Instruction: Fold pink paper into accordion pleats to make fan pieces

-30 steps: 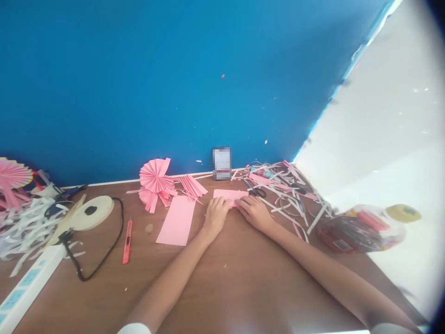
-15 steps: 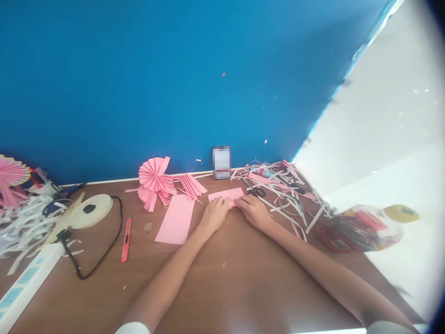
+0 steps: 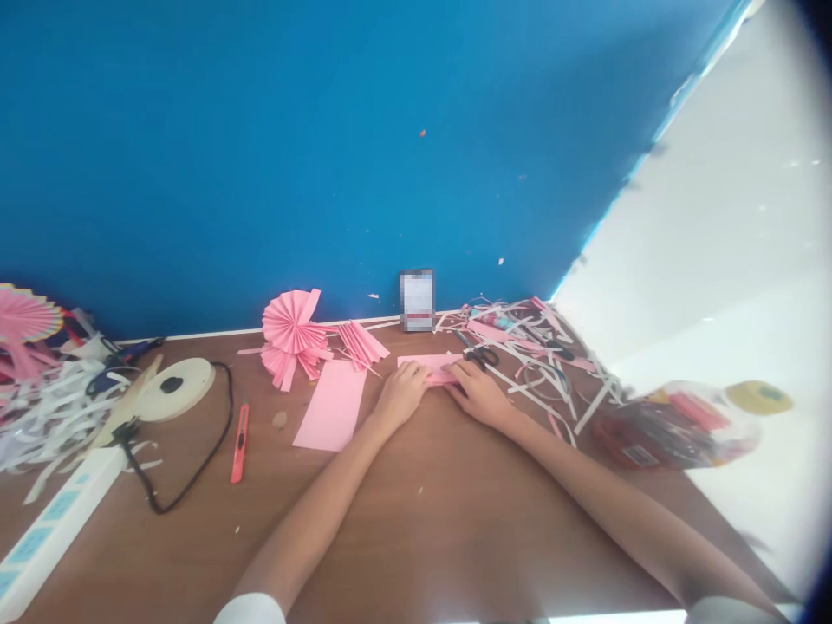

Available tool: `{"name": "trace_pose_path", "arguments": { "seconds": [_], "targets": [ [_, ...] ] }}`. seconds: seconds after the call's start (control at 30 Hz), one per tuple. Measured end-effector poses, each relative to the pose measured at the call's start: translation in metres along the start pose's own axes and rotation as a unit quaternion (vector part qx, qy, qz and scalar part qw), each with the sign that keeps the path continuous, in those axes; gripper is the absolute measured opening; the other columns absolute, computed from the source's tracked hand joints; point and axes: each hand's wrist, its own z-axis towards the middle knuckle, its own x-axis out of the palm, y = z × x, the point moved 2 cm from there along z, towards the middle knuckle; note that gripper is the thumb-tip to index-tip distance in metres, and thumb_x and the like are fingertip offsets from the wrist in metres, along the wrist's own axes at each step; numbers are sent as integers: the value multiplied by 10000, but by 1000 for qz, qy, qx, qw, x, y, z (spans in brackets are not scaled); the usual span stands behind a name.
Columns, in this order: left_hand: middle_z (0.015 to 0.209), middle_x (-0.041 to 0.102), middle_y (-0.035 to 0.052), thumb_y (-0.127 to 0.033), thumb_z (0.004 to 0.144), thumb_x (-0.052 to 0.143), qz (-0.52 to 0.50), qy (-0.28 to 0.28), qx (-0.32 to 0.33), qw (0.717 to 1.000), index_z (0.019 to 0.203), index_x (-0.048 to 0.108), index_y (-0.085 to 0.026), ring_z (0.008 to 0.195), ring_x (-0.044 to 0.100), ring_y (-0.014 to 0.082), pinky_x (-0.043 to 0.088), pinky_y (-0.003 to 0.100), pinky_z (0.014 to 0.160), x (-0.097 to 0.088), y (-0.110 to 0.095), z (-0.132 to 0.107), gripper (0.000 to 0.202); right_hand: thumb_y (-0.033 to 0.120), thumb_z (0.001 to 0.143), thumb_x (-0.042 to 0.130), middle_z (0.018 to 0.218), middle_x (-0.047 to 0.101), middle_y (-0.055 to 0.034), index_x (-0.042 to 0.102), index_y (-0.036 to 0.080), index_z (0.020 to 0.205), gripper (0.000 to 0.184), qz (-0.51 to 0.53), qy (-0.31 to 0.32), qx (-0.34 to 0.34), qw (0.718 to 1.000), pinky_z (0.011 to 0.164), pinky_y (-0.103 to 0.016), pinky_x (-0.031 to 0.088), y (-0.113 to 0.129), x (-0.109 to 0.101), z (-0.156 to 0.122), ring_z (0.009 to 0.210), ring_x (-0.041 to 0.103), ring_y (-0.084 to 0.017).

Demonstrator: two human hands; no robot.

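Note:
A small pink sheet of paper (image 3: 438, 370) lies on the brown table, folded along its near edge as far as I can see. My left hand (image 3: 401, 394) is closed on the left part of that edge, fingers pressed down on the paper. On the right part, my right hand (image 3: 479, 393) pinches the same edge; its fingertips hide some of it. A larger pink sheet (image 3: 333, 407) lies flat left of my left hand. Scissors (image 3: 482, 356) with dark handles rest just behind my right hand.
Pleated pink paper fans (image 3: 292, 321) stand at the back left. A red box cutter (image 3: 240, 446), a tape roll (image 3: 188, 390) and a white power strip (image 3: 65, 529) lie to the left. Paper strips (image 3: 539, 347) and a plastic-wrapped bundle (image 3: 676, 425) are at right. A phone (image 3: 417, 300) leans on the wall.
My right hand has shifted slightly right along the paper's edge, so more pink shows between the hands. The left hand stays on the paper. The whole view has shifted a little.

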Motion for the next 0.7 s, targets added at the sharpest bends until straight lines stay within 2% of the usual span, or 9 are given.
{"name": "trace_pose_path", "arguments": {
  "seconds": [0.2, 0.57, 0.7],
  "targets": [
    [983, 599, 53, -309, 970, 402, -22, -17, 4, 1000, 1024, 579, -186, 966, 511, 201, 423, 332, 866, 0, 0, 1, 222, 312, 950, 448, 1016, 612, -93, 588, 186, 1063, 220, -58, -9, -19, 998, 818, -347, 382, 2, 0, 1, 949, 507, -223],
    [911, 582, 65, -326, 975, 385, 36, -4, 22, 999, 1098, 602, -211, 926, 507, 212, 391, 339, 805, -2, -5, 0, 274, 257, 969, 418, 942, 629, -69, 637, 201, 1000, 228, -107, -7, -27, 994, 761, -318, 300, 2, 1, -1, 890, 497, -192],
    [905, 570, 72, -290, 977, 378, 50, 11, 40, 998, 1034, 619, -217, 920, 506, 209, 381, 339, 804, -3, -7, -2, 258, 213, 955, 435, 928, 627, -70, 646, 212, 1025, 222, -139, -2, -57, 989, 751, -325, 283, 3, 1, -1, 877, 499, -190]
  ]
}}
